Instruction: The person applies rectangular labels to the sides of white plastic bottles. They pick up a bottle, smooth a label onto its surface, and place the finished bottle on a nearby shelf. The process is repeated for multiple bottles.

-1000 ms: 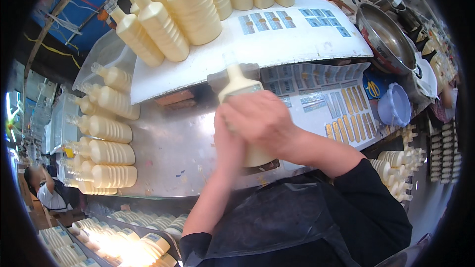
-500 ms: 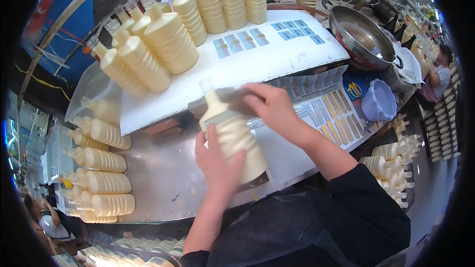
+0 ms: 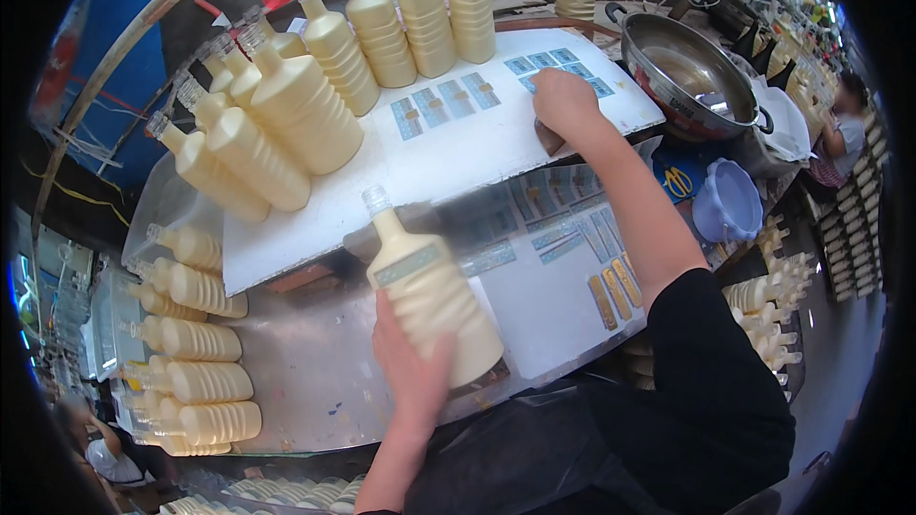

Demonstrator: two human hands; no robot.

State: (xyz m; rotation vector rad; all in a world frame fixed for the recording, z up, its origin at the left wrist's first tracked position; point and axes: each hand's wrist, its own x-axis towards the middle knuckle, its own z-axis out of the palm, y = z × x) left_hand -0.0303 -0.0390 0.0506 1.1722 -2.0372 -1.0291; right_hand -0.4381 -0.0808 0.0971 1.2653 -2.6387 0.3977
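My left hand grips a cream-coloured ribbed bottle with a clear neck, tilted toward the upper left above the metal tabletop. A pale grey-blue strip label lies across its shoulder. Farther off on the right, my right hand is closed over the white board, its fingertips at a group of small blue labels and covering some of them. Below its palm juts a small brown flat piece, mostly hidden by the hand. Left of that hand lies a row of pale blue labels with gold middles.
Several cream bottles stand on the white board; others lie along the table's left side. Sheets of blue and gold strips lie at the right, near a purple bucket, yellow-handled scissors and a wide metal pan.
My right hand has left the bottle and moved away to the right, onto the blue labels on the board. My left hand still holds the bottle, with the strip on its shoulder now uncovered.
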